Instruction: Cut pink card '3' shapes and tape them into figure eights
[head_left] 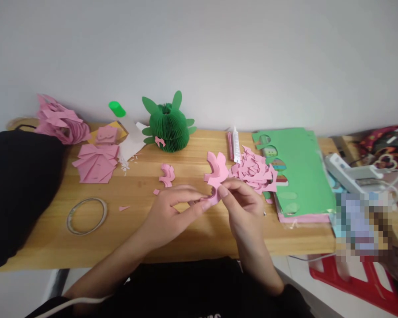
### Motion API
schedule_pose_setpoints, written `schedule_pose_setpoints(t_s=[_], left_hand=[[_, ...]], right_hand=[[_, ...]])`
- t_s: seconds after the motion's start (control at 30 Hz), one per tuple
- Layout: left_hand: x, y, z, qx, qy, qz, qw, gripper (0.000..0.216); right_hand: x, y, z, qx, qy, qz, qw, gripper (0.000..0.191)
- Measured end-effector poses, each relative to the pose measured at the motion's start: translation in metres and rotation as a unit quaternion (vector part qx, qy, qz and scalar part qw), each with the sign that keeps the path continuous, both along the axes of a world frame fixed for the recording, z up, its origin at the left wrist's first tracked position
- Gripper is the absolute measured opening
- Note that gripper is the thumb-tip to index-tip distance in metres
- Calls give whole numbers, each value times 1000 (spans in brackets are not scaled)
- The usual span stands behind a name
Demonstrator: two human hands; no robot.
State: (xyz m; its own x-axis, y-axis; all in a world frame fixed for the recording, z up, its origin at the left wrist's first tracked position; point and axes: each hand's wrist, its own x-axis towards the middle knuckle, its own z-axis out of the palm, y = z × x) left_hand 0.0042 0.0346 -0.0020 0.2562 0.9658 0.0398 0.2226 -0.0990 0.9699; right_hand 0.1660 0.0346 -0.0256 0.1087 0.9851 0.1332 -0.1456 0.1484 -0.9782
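Note:
Pinched between the fingers of both my hands is a curved pink paper cutout. My left hand is closed on its left end, thumb on top. At its right side my right hand grips it between thumb and fingers. Just beyond lies a larger scalloped pink paper piece; I cannot tell whether the two overlap or touch. A small stack of scalloped pink cutouts rests past my left hand. Pink paper scraps are heaped beside my right hand.
A green pleated paper figure stands near the wall. Around it are folded pink paper, a green-capped bottle, and a glue tube. Green paper sheets lie right, a tape roll front left, a power strip far right.

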Motion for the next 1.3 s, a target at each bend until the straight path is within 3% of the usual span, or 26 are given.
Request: schedule_pose_setpoints(t_s=[0.17,0.27,0.33,0.77,1.3], left_hand=[[-7,7,0,-34,-49,28,998,16],[-6,12,-3,-10,-105,50,993,31],[-5,14,-2,11,-113,49,992,28],[-8,10,3,258,6,27,966,16],[-4,6,6,350,92,29,932,20]], right_hand=[[2,-5,5,13,-23,9,1000,7],[3,-7,10,29,-36,25,999,9],[3,-8,14,36,-45,34,998,9],[5,-18,23,9,-56,41,998,9],[6,-18,24,-7,-29,32,999,12]])
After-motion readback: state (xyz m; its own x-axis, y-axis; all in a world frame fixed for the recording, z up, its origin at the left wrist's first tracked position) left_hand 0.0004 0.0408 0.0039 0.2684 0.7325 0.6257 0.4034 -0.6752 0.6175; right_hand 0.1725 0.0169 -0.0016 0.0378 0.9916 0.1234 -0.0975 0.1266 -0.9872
